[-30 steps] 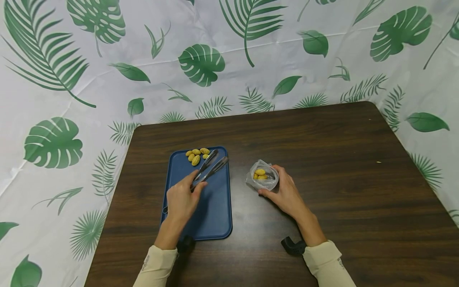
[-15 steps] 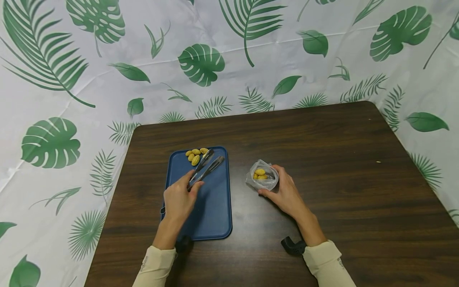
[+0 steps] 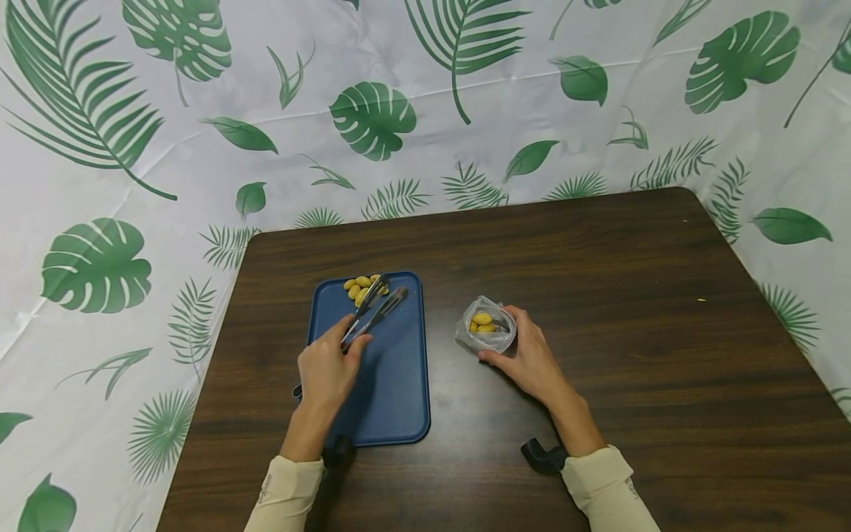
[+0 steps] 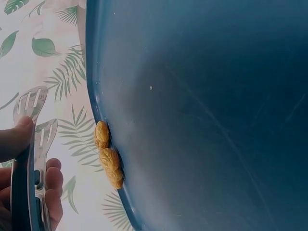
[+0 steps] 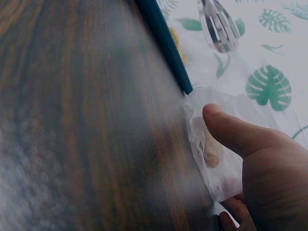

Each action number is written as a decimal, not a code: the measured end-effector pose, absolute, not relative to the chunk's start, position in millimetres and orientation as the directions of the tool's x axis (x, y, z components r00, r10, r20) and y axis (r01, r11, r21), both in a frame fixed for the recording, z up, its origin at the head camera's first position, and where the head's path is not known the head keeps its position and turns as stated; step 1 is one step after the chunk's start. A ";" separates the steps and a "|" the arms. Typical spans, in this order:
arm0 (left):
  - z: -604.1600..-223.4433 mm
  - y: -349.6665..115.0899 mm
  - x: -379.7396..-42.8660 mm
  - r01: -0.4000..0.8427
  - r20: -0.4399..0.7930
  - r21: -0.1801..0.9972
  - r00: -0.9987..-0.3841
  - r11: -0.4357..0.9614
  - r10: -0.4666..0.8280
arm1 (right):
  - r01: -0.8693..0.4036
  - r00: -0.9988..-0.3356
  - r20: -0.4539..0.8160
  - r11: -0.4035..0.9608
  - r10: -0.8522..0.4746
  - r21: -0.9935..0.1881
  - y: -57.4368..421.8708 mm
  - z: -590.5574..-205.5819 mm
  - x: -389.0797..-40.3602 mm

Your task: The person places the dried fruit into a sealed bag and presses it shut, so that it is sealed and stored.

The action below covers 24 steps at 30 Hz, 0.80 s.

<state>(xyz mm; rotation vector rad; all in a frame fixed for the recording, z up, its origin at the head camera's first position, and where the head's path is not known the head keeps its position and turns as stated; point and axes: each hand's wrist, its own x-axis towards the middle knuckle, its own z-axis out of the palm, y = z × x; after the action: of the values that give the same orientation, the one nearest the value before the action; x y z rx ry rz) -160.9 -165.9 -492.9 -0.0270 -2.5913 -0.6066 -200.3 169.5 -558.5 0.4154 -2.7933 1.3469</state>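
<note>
Loosely, crinkled translucent plastic [image 3: 465, 335] surrounds yellow ovals [image 3: 482, 319].

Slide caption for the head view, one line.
Left hand holds metal tongs over blue tray with yellow nut-like pieces; right hand grips clear plastic bag holding more.

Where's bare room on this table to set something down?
Right of the right hand, the table is free to its edge, bar specks. A narrower strip lies between tray and bag. Crowded: tray's far end, yellow pieces and tongs.

Cream sleeves [image 3: 618, 506] (cuffs [image 3: 598, 469] folded) meet black wrist mounts [image 3: 545, 457].
</note>
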 end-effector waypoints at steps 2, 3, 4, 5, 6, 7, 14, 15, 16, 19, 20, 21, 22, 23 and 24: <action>-492.4 -166.2 -160.6 0.108 0.449 0.414 -0.888 0.904 -0.100 | -0.243 -0.965 0.126 0.593 -0.231 -0.768 169.5 -558.3 -200.1; -492.3 -166.3 -160.4 0.099 0.446 0.414 -0.889 0.905 -0.107 | -0.242 -0.965 0.126 0.592 -0.231 -0.769 169.5 -558.1 -199.9; -491.9 -166.3 -160.3 0.090 0.444 0.414 -0.889 0.906 -0.114 | -0.242 -0.965 0.126 0.592 -0.231 -0.769 169.5 -558.0 -199.8; -491.5 -166.5 -160.1 0.082 0.441 0.415 -0.889 0.906 -0.121 | -0.242 -0.965 0.126 0.592 -0.231 -0.769 169.5 -557.8 -199.8; -491.1 -166.5 -159.9 0.075 0.437 0.417 -0.891 0.906 -0.127 | -0.242 -0.965 0.126 0.592 -0.231 -0.769 169.5 -557.6 -199.7; -490.9 -166.6 -159.9 0.071 0.434 0.418 -0.892 0.906 -0.130 | -0.242 -0.965 0.126 0.593 -0.231 -0.768 169.5 -557.5 -199.7; -491.8 -167.4 -160.8 0.069 0.444 0.411 -0.886 0.909 -0.133 | -0.240 -0.965 0.123 0.596 -0.231 -0.767 169.3 -556.6 -199.9; -492.2 -167.6 -161.0 0.068 0.447 0.408 -0.885 0.910 -0.134 | -0.239 -0.965 0.122 0.595 -0.230 -0.767 169.4 -556.6 -199.8; -492.5 -167.9 -161.4 0.066 0.451 0.405 -0.882 0.912 -0.137 | -0.238 -0.966 0.121 0.593 -0.230 -0.769 169.4 -556.5 -199.8; -492.0 -168.6 -162.2 0.051 0.450 0.401 -0.881 0.914 -0.148 | -0.238 -0.966 0.122 0.592 -0.230 -0.770 169.5 -556.5 -199.6; -491.5 -168.8 -162.4 0.044 0.445 0.400 -0.883 0.915 -0.152 | -0.239 -0.965 0.122 0.593 -0.230 -0.769 169.5 -556.5 -199.6; -491.0 -169.1 -162.8 0.037 0.439 0.401 -0.885 0.915 -0.157 | -0.239 -0.965 0.122 0.593 -0.230 -0.769 169.6 -556.7 -199.5; -490.6 -169.2 -163.1 0.032 0.435 0.401 -0.886 0.916 -0.159 | -0.239 -0.965 0.124 0.592 -0.230 -0.769 169.6 -556.8 -199.5; -490.4 -169.4 -163.2 0.029 0.431 0.401 -0.888 0.916 -0.161 | -0.241 -0.965 0.125 0.592 -0.229 -0.769 169.7 -556.9 -199.5; -490.4 -169.8 -163.4 0.028 0.430 0.398 -0.888 0.917 -0.160 | -0.241 -0.965 0.126 0.593 -0.229 -0.768 169.7 -557.0 -199.5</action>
<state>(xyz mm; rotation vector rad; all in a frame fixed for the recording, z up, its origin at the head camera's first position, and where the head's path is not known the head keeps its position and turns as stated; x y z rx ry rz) -163.4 -169.8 -490.4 0.0947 -2.6106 -0.5521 -199.5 169.7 -557.0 0.4122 -2.7909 1.3498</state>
